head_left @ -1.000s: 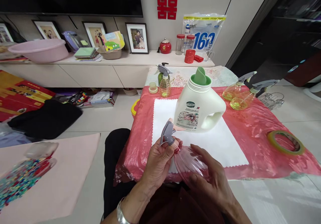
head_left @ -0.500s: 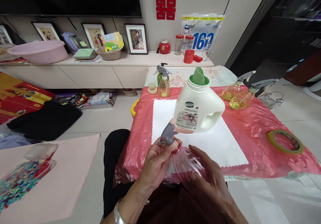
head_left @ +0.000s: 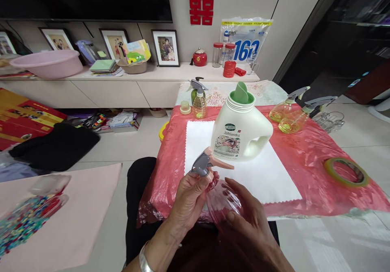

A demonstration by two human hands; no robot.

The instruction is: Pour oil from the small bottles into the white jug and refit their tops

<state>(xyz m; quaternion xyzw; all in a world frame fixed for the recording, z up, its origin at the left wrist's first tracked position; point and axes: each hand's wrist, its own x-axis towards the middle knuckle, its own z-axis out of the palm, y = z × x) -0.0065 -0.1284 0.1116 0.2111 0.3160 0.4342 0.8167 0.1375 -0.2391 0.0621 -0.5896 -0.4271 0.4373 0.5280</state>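
Observation:
A clear pink spray bottle (head_left: 224, 201) lies tilted in front of me at the near edge of the table. My left hand (head_left: 189, 201) is closed round its neck, just below the grey and pink spray head (head_left: 205, 164). My right hand (head_left: 251, 227) wraps the bottle's body from below and the right. Behind them a white detergent jug (head_left: 240, 131) with a green spout stands on a white cloth (head_left: 274, 174).
A red plastic sheet (head_left: 319, 182) covers the table. On it are a small yellow spray bottle (head_left: 199, 101), two lying spray bottles (head_left: 289, 115) and a tape roll (head_left: 347, 172). A shelf with photos and jars runs behind; a black bag (head_left: 56, 144) lies on the floor.
The spray head has turned, its pink nozzle now pointing right. The bottle has tipped more upright and drawn slightly nearer to me, with both hands still on it.

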